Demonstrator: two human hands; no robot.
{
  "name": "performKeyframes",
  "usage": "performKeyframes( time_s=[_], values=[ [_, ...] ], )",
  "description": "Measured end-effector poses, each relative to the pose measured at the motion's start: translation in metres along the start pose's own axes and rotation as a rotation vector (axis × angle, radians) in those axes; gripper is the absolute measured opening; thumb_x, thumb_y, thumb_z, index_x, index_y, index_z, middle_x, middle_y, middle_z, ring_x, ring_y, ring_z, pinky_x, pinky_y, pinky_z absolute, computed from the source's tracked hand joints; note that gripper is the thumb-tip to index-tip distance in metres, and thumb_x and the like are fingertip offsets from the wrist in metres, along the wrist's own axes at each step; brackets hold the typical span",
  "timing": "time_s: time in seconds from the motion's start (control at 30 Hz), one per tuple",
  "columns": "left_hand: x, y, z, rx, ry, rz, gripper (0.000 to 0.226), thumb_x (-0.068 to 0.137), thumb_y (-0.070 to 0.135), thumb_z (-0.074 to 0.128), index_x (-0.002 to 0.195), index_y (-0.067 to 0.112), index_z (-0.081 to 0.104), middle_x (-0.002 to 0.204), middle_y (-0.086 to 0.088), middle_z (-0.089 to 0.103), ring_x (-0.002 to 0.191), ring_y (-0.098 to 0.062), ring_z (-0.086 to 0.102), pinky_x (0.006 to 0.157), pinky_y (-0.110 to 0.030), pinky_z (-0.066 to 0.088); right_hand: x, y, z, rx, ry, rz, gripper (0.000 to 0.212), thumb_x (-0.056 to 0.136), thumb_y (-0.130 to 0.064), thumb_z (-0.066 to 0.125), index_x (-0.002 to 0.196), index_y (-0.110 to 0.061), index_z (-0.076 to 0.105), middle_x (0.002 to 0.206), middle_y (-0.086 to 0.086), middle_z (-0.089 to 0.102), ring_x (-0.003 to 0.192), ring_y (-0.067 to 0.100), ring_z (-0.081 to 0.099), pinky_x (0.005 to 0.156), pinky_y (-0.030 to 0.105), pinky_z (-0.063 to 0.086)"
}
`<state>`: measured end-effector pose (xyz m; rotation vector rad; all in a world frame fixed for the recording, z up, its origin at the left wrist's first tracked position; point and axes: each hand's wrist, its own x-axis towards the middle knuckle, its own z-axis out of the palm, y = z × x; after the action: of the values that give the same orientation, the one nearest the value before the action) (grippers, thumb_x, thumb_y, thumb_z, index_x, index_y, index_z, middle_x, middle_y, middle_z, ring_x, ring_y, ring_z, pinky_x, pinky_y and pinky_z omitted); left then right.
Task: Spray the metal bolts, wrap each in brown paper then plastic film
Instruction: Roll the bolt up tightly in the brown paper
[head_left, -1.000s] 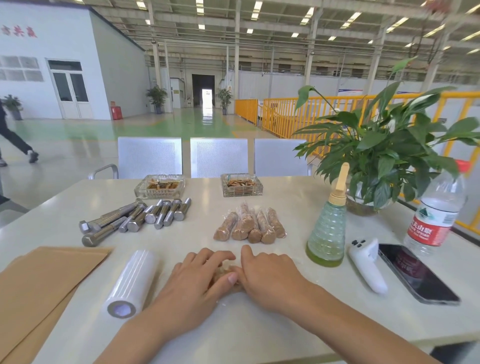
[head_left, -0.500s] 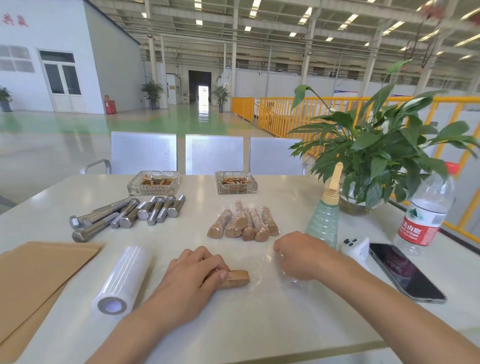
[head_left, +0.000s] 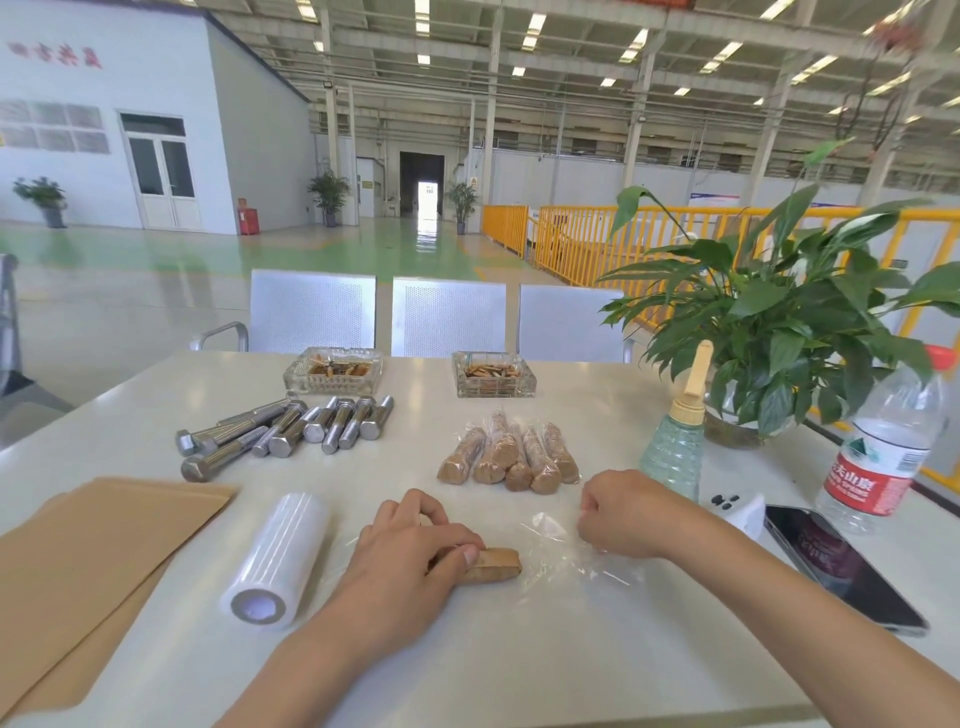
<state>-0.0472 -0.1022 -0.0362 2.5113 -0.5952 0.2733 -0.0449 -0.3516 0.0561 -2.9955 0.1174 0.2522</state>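
The brown-paper-wrapped bolt (head_left: 488, 565) is pinned to the white counter (head_left: 519, 665) by the left hand (head_left: 410, 556), fingers curled over it w/ thumb on top. The clear plastic film sheet (head_left: 550, 545) is pinched at its edge by the fisted right hand (head_left: 621, 514). Film could be bunched, self-stuck or torn if tugged unevenly; the bolt could be rolled off it. Film outline and pinch point are hardly made out, probably partly under the bolt.

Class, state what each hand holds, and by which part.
Left hand grips the paper-wrapped bolt by its left end; right hand pinches the plastic film at its right edge.
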Motion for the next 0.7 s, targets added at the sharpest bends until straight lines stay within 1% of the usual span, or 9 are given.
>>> performKeyframes(
  time_s=[0.07,0.13,0.17,0.23,0.33,0.4,0.5,0.6,0.7],
  values=[
    [0.0,-0.001,0.001,0.009,-0.003,0.013,0.022,0.102,0.051,0.043,0.113,0.058,0.061,0.11,0.026,0.035,0.105,0.001,0.033,0.097,-0.032,0.038,-0.002,0.002,-0.002,0.186,0.026,0.006,0.013,0.091,-0.021,0.055,0.091,-0.013,0.065,0.103,0.007,0.072,0.097,0.025,0.068,0.081,0.031,0.054],
    [-0.001,-0.001,0.001,-0.008,-0.005,0.022,0.022,0.102,0.051,0.043,0.113,0.056,0.061,0.109,0.025,0.034,0.105,0.002,0.031,0.096,-0.031,0.039,-0.005,-0.001,-0.008,0.483,0.036,-0.022,0.014,0.093,-0.018,0.056,0.081,-0.013,0.06,0.083,0.006,0.074,0.079,0.019,0.07,0.071,0.029,0.051],
    [-0.001,0.0,0.002,-0.024,-0.006,0.023,0.021,0.102,0.05,0.043,0.112,0.055,0.062,0.109,0.025,0.035,0.106,0.003,0.031,0.096,-0.03,0.04,-0.009,-0.006,-0.011,0.624,0.019,-0.046,0.014,0.094,-0.016,0.057,0.08,-0.014,0.059,0.073,0.004,0.071,0.07,0.015,0.068,0.069,0.028,0.05],
    [-0.001,0.001,0.002,-0.043,-0.01,0.02,0.02,0.101,0.051,0.044,0.11,0.055,0.062,0.108,0.023,0.036,0.106,0.003,0.031,0.094,-0.028,0.04,-0.014,-0.019,-0.013,0.811,-0.024,-0.113,0.014,0.095,-0.014,0.059,0.081,-0.015,0.061,0.064,-0.001,0.064,0.061,0.01,0.064,0.07,0.028,0.05],
    [-0.002,0.008,-0.001,-0.06,-0.027,0.003,0.017,0.099,0.052,0.046,0.101,0.061,0.061,0.106,0.02,0.038,0.105,-0.005,0.035,0.09,-0.026,0.04,-0.022,-0.047,-0.003,0.96,-0.168,-0.173,0.012,0.096,-0.014,0.059,0.086,-0.019,0.062,0.062,-0.005,0.063,0.061,0.008,0.064,0.075,0.029,0.052],
    [-0.002,0.012,-0.002,-0.058,-0.041,-0.018,0.019,0.097,0.052,0.047,0.092,0.068,0.055,0.104,0.019,0.039,0.103,-0.008,0.036,0.089,-0.026,0.04,-0.026,-0.064,0.007,0.997,-0.252,-0.173,0.015,0.096,-0.01,0.057,0.084,-0.018,0.061,0.061,-0.004,0.061,0.059,0.008,0.065,0.076,0.029,0.052],
    [-0.001,0.016,-0.004,-0.074,-0.001,-0.096,0.011,0.091,0.055,0.052,0.1,0.058,0.056,0.1,0.019,0.039,0.102,-0.007,0.036,0.082,-0.017,0.036,-0.025,-0.078,0.017,1.012,-0.221,-0.132,0.017,0.094,-0.01,0.056,0.08,-0.017,0.061,0.061,-0.004,0.06,0.056,0.009,0.064,0.076,0.03,0.045],
    [-0.003,0.024,-0.011,-0.18,0.019,-0.23,0.054,0.065,0.071,0.056,0.111,0.043,0.055,0.1,0.016,0.044,0.103,-0.009,0.044,0.077,-0.014,0.037,-0.026,-0.079,0.016,1.036,-0.208,-0.094,0.012,0.094,-0.015,0.059,0.083,-0.019,0.063,0.062,-0.006,0.061,0.056,0.008,0.063,0.07,0.027,0.044],
    [-0.011,0.03,-0.031,-0.358,-0.009,-0.346,0.079,0.05,0.068,0.08,0.118,0.038,0.052,0.109,0.011,0.053,0.097,-0.001,0.06,0.076,-0.017,0.047,-0.026,-0.077,0.014,1.048,-0.227,-0.076,0.016,0.095,-0.019,0.061,0.08,-0.021,0.063,0.062,-0.008,0.062,0.058,0.007,0.064,0.071,0.027,0.045]
  ],
)
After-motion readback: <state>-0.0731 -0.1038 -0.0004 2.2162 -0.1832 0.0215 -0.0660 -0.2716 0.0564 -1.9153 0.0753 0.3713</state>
